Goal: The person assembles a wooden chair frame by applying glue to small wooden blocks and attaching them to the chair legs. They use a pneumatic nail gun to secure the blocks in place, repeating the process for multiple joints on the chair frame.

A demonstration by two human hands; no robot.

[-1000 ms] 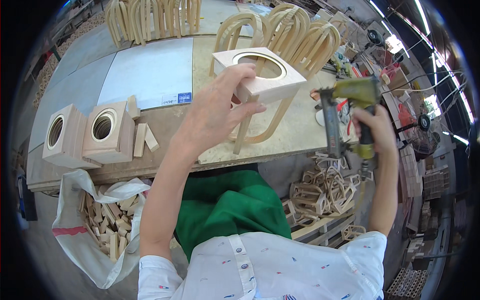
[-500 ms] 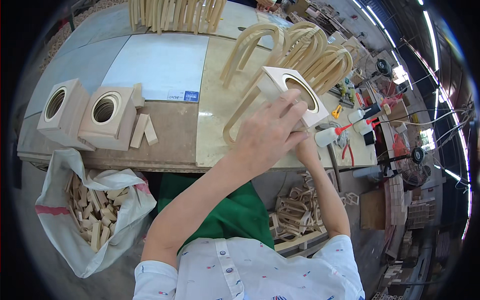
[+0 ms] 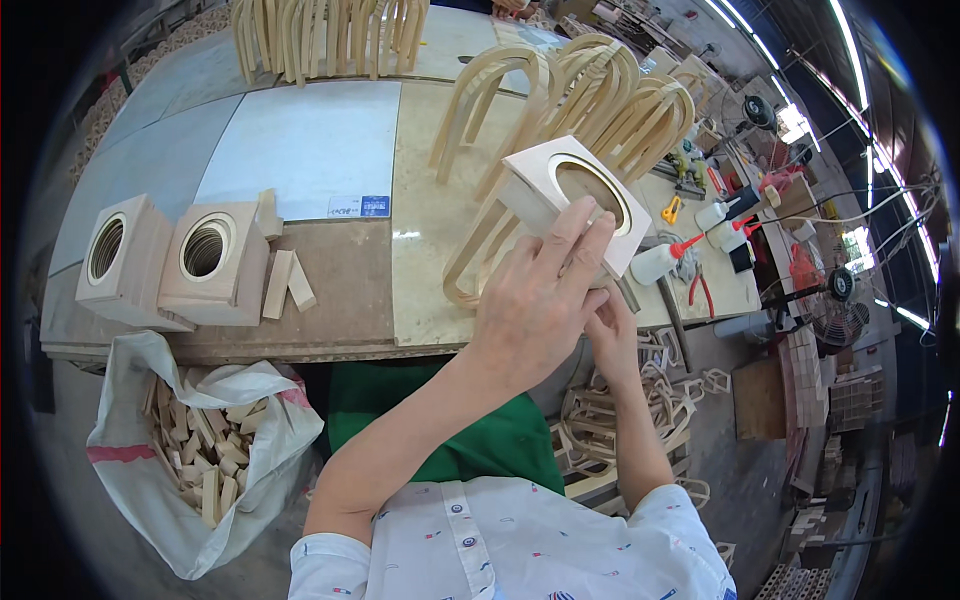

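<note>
A square pale-wood panel (image 3: pixel 632 250) with a round, rimmed hole is tilted above the right part of the table. My left hand (image 3: pixel 535 305) grips it from its near left side, two fingers reaching over the hole's rim and the thumb at the near edge. Close beneath that thumb, my right hand (image 3: pixel 612 335) is closed at the panel's near lower edge; its fingertips are partly hidden. A bent-wood loop (image 3: pixel 462 275) shows behind and below the panel. Several arched wooden frames (image 3: pixel 600 95) stand just beyond it.
Two stacks of holed square panels (image 3: pixel 208 265) and small wood blocks (image 3: pixel 290 280) sit at left. Below them is a white sack (image 3: pixel 130 490) of offcuts. Glue bottles (image 3: pixel 655 263), pliers (image 3: pixel 703 292) and yellow scissors (image 3: pixel 672 209) lie at right. More arched frames (image 3: pixel 330 40) stand far back.
The view has shifted slightly, so the table sits a little lower. My right hand has come up closer to the panel's near edge and left thumb. The panel stays in my grip.
</note>
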